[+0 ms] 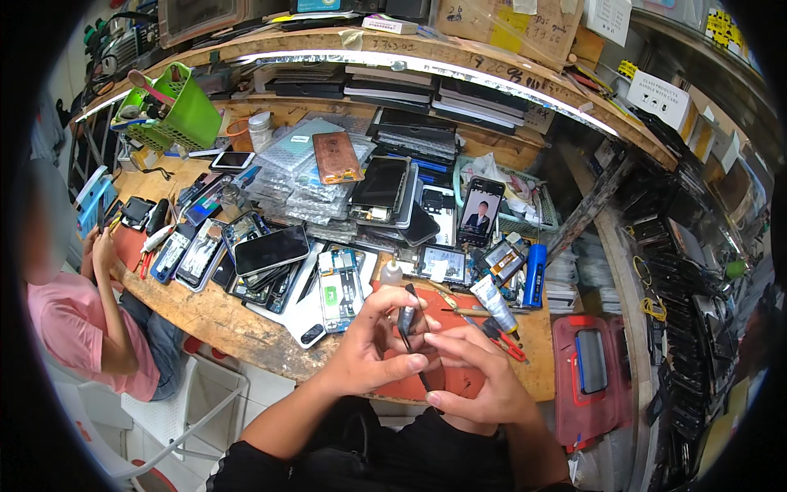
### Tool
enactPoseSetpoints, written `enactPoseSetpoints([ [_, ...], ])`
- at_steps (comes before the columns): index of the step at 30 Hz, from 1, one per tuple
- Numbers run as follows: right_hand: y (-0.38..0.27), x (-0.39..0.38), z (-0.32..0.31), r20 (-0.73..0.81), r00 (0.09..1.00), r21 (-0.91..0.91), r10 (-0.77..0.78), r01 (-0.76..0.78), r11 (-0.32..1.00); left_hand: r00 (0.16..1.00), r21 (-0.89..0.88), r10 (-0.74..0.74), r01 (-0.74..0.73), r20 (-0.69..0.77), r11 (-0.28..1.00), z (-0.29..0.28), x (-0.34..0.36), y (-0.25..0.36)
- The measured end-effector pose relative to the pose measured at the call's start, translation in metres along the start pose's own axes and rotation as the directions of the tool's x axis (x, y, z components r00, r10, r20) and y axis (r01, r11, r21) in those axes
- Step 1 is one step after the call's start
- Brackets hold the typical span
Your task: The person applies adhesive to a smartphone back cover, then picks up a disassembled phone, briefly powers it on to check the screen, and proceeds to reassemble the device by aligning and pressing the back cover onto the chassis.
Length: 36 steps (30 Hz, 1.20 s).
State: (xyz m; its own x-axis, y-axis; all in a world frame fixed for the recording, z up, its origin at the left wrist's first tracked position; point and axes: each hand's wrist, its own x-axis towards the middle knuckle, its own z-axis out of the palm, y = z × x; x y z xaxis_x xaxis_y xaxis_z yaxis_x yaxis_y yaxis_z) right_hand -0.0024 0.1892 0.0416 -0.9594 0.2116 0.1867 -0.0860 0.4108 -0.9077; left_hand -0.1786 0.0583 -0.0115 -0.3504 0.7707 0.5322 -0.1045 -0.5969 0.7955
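Note:
My left hand (379, 340) and my right hand (484, 371) are raised over the red mat (451, 332) at the front of the workbench. Between them they grip a thin black phone part (406, 328), turned edge-on so its face does not show. My left thumb and fingers close on its upper and middle stretch. Lower down, my right thumb and fingertips pinch it. Just beyond my hands stands a small clear bottle (391, 273). Left of my left hand lies an opened phone (338, 287) with its insides showing.
A lit phone (481, 211) leans upright at the back, near a blue cylinder (535, 276), a white tube (493, 302) and red-handled pliers (504, 339). Stacked phones and bagged screens (299, 193) crowd the bench. At left sits another person (98, 328); a red case (566, 394) is at right.

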Motion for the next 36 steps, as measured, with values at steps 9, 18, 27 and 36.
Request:
enactPoseSetpoints([
  [9,0.017,-0.006,0.009,-0.183,0.954,-0.304,-0.238,0.176,0.936,0.996,0.243,-0.013,-0.008,0.083,0.970,-0.002,-0.009,0.006],
  [18,0.048,-0.003,0.061,-0.449,0.736,-0.722,-0.506,0.034,0.691,0.954,0.282,-0.074,0.159,-0.290,0.946,0.023,0.001,0.014],
  [27,0.039,0.003,0.029,-0.501,0.839,-0.133,-0.213,0.169,0.977,0.981,0.484,-0.171,0.196,-0.096,0.853,0.004,0.002,0.021],
  [36,0.036,0.022,0.024,-0.491,0.858,0.085,-0.153,0.222,0.971,0.975,0.311,-0.187,0.216,-0.121,0.926,0.003,-0.004,0.012],
])
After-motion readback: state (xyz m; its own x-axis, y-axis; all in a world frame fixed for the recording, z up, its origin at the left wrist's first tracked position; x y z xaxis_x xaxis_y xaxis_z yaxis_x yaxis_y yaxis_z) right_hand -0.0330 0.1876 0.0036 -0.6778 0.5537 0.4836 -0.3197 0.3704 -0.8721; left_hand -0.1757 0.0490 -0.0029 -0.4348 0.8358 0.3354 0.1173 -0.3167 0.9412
